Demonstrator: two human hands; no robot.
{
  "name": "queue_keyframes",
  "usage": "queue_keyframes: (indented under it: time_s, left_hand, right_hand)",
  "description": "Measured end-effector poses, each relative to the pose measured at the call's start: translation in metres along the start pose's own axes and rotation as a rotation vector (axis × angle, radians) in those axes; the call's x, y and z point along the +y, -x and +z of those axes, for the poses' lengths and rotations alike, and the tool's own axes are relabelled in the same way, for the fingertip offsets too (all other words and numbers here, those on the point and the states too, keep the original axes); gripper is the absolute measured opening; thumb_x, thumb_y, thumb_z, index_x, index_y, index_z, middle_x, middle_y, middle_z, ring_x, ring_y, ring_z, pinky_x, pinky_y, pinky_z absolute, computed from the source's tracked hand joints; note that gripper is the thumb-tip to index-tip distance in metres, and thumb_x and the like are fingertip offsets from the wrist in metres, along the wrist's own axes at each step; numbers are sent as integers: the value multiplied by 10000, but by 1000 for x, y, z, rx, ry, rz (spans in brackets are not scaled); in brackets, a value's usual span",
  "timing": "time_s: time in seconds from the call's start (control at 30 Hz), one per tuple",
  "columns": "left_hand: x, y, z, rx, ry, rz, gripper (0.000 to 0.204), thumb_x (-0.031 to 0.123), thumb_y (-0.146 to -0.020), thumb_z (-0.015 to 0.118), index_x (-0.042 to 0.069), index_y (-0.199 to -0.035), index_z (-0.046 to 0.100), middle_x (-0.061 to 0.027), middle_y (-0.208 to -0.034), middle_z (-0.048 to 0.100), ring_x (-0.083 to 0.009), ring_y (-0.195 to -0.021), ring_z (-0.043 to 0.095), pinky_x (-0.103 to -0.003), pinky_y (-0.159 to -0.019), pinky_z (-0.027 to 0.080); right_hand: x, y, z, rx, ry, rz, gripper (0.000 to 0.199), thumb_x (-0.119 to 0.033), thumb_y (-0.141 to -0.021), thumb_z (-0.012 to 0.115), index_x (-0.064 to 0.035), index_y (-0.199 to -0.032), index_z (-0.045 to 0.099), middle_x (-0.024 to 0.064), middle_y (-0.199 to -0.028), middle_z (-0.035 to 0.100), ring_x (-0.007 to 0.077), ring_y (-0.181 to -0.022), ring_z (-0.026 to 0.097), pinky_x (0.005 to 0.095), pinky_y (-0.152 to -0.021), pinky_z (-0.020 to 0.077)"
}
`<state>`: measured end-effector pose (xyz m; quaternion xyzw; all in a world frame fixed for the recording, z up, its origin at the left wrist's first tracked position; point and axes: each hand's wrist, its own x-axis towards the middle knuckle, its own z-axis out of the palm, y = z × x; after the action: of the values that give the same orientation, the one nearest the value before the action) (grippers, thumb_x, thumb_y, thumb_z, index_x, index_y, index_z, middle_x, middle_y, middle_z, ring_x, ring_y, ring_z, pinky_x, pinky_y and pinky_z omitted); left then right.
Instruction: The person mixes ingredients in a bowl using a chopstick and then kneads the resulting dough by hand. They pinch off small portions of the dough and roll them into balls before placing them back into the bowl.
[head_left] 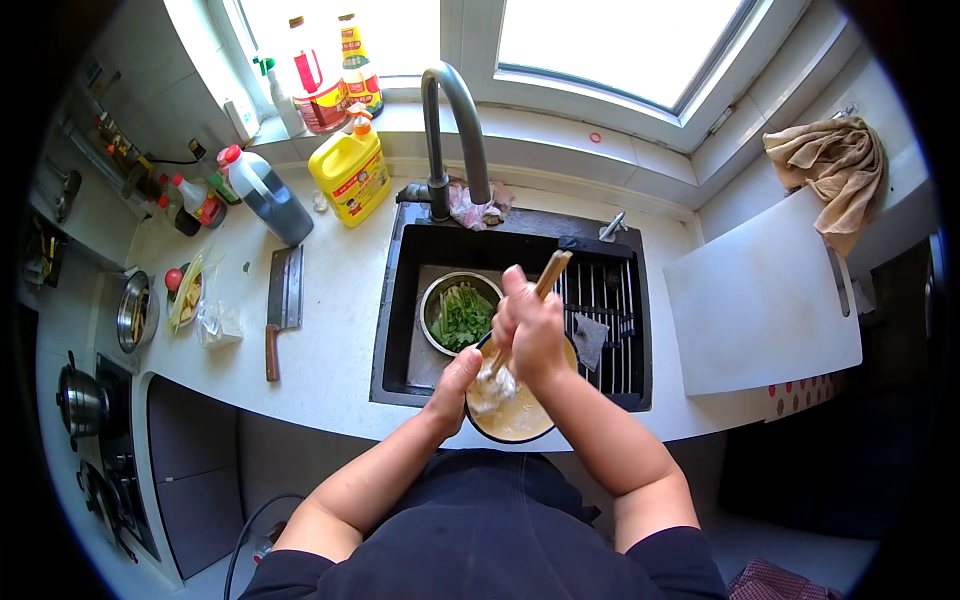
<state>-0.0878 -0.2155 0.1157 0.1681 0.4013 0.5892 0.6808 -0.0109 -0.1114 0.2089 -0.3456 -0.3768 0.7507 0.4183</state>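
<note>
Over the front edge of the sink, my left hand (457, 385) grips the left rim of a dark-edged bowl (530, 424), its thumb along the rim. In the bowl lies a pale, creamy mixture with a white clump (492, 388). My right hand (529, 325) is closed in a fist around a pair of wooden chopsticks (553, 272), held steeply with their lower ends in the mixture. Just beyond, a metal basin (430, 318) of cut green vegetables (464, 318) sits in the sink.
The black sink (397, 290) has a tall faucet (463, 120) behind and a drying rack (610, 290) inside right. A cleaver (285, 300) lies on the left counter near a yellow jug (352, 175). At right stands a white cutting board (765, 300); a pot (82, 400) is far left.
</note>
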Motion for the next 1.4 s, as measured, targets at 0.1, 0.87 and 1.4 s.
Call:
queue_keyframes:
  time_s: [0.1,0.87,1.4]
  left_hand:
    - [-3,-1,-15,-13,59,6,560,497,-911,425,42,-1237,423,-77,-1134,542,-155,-1039,527,-318,-902,421]
    - [19,3,-3,-61,25,129,552,430,-882,528,20,-1232,409,-100,-1149,540,-178,-1051,533,-316,-912,418]
    - [30,4,-3,102,267,143,634,507,-891,447,11,-1283,397,-141,-1250,501,-248,-1147,499,-354,-967,399]
  right_hand:
    - [-5,-20,-12,136,-179,-13,551,-374,-899,533,-160,-491,231,-41,-425,235,74,-331,230,248,-328,153]
    - [3,7,-40,-34,-262,-5,514,-416,-915,468,-147,-527,264,-28,-432,221,87,-344,178,258,-354,175]
    - [13,19,-75,-109,-46,-467,497,-311,-965,373,-122,-517,270,-17,-424,236,90,-342,188,264,-359,195]
